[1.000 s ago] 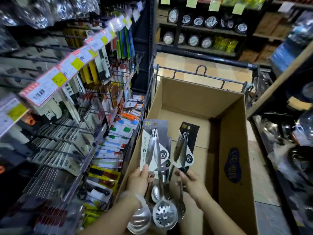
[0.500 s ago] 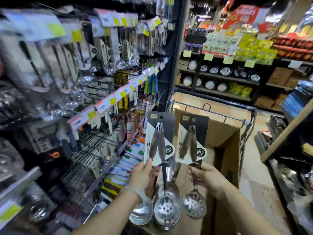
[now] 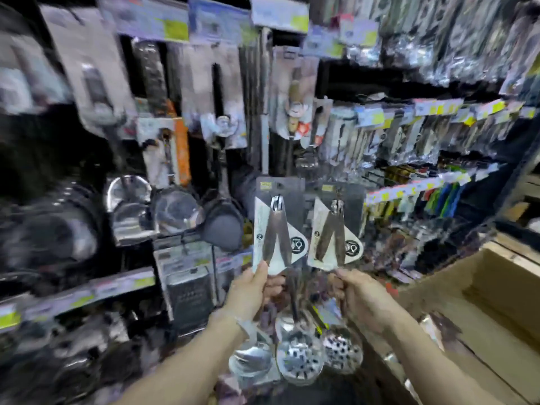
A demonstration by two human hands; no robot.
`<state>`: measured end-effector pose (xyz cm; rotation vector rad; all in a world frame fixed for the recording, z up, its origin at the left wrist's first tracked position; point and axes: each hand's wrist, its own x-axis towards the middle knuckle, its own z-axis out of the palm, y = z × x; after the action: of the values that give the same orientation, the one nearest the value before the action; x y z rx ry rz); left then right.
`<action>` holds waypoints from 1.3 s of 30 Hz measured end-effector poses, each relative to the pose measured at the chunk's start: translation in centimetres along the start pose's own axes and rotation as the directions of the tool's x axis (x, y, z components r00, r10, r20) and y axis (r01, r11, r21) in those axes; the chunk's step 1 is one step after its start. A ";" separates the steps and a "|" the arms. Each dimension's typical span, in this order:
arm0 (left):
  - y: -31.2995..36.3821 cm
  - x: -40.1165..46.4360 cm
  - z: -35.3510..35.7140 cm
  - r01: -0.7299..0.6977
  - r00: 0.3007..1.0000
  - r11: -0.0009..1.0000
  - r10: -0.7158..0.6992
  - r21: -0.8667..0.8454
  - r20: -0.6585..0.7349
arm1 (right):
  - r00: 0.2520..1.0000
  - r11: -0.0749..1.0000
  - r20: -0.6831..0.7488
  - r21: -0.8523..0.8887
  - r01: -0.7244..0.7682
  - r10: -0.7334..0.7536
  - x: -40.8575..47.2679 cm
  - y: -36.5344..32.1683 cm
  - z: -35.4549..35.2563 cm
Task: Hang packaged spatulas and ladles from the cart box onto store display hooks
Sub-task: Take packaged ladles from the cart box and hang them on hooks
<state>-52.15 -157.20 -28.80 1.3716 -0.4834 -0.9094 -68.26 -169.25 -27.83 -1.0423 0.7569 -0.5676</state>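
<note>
Left hand (image 3: 253, 290) grips one carded ladle pack (image 3: 277, 226) at the card's lower edge, card rising above the fist, steel bowls hanging below it. Right hand (image 3: 361, 296) clutches a second pack (image 3: 336, 226) just beside, slotted bowl (image 3: 342, 349) dangling under the knuckles. Cardboard box (image 3: 479, 299) sits right of that grip; blurred display (image 3: 181, 147) beyond both.

Both packaged utensil sets look like polished metal on printed card – the left set (image 3: 276, 229) has a dark matt backing card with a pale panel, and the right set (image 3: 334, 232) matches it. Below hang shiny steel bowls (image 3: 299, 358), some perforated, glinting. The cart box (image 3: 496, 293) is plain brown cardboard – dull and rough. Ladles on the display (image 3: 128, 209) gleam like mirror steel.
</note>
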 end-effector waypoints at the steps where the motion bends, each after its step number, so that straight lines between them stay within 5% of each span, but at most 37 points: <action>1: 0.4 -0.9 -3.0 -0.005 0.999 1.000 0.005 0.001 -0.050 | 0.998 1.000 0.061 -0.008 0.015 -0.014 0.1 0.7 2.8; 8: 1.3 -11.3 -25.9 -0.089 0.926 0.994 0.059 -0.064 -0.373 | 0.923 0.985 0.378 -0.170 -0.011 0.075 -2.8 9.6 25.0; 19: 3.6 -38.6 -61.0 -0.159 0.629 0.987 0.096 -0.007 -0.772 | 0.577 0.964 0.785 -0.265 -0.012 0.223 -17.6 27.1 64.2; 23: 3.7 -47.5 -69.5 -0.305 0.461 0.950 0.086 -0.067 -0.883 | 0.420 0.948 0.860 -0.317 -0.007 0.290 -23.2 32.1 75.7; 30: 4.2 -58.8 -81.8 -0.350 0.154 0.937 0.066 0.008 -0.986 | 0.171 0.916 0.903 -0.402 0.016 0.393 -32.0 39.6 92.8; 39: 9.1 -66.2 -99.0 -0.449 -0.068 0.887 0.085 0.106 -0.994 | 0.022 0.904 0.911 -0.413 0.112 0.413 -39.1 44.5 114.4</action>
<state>-12.95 -44.47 -24.03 1.2256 0.5441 0.5668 -0.37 -59.86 -23.28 -1.3735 -0.4113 0.6683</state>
